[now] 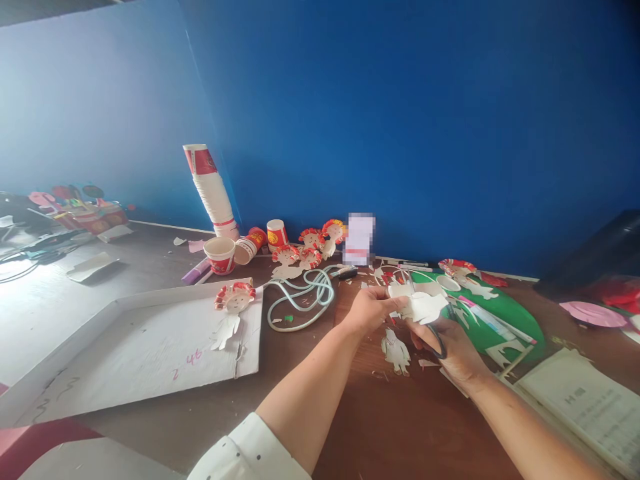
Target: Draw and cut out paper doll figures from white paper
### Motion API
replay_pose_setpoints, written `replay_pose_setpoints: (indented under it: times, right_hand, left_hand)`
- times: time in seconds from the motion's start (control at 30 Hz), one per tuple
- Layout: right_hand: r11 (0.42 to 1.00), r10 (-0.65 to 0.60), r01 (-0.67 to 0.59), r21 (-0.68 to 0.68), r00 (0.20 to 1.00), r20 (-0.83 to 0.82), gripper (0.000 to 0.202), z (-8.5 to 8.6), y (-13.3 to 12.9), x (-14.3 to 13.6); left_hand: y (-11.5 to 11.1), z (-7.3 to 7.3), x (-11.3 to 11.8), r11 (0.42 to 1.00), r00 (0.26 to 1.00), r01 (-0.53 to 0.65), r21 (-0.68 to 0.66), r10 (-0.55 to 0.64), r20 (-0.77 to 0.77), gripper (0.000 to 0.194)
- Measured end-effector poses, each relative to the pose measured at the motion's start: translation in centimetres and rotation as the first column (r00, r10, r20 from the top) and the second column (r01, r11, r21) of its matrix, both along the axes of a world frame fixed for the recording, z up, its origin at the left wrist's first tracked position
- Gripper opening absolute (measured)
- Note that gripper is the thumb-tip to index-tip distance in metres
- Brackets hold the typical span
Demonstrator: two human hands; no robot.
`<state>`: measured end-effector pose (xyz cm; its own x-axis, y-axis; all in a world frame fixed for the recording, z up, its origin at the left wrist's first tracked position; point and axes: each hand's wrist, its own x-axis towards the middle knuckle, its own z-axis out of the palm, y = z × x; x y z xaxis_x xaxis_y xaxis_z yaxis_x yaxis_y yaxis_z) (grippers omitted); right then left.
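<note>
Between thumb and fingers, my left hand (373,310) grips a white paper cutout (425,307) shaped partly like a doll's body. My right hand (457,350) is closed round the dark handles of scissors (440,340); their blades are mostly hidden by the paper. Below the hands a finished-edged paper doll body (396,351) lies flat on the brown table. On the white cardboard lid (200,353) to the left rests a paper doll (234,300) with a red-fringed head.
A tall leaning stack of paper cups (213,193) stands near the blue wall. Several red-fringed paper dolls (311,240) lie beside a pale coiled cable (300,303). Right of my hands are a green sheet (515,320) with markers on it and an open book (585,400).
</note>
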<state>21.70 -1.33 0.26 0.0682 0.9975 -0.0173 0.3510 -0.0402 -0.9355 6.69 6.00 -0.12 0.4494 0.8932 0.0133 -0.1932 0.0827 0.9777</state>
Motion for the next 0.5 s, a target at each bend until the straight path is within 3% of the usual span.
replay_pose_setpoints:
  times: [0.5]
  right_hand:
    - [1.000,-0.007,0.006,0.016,0.997,0.070,0.045,0.95,-0.18,-0.28]
  left_hand:
    - [0.08,0.00,0.02,1.000,0.999,-0.015,0.012,0.015,-0.040,0.043]
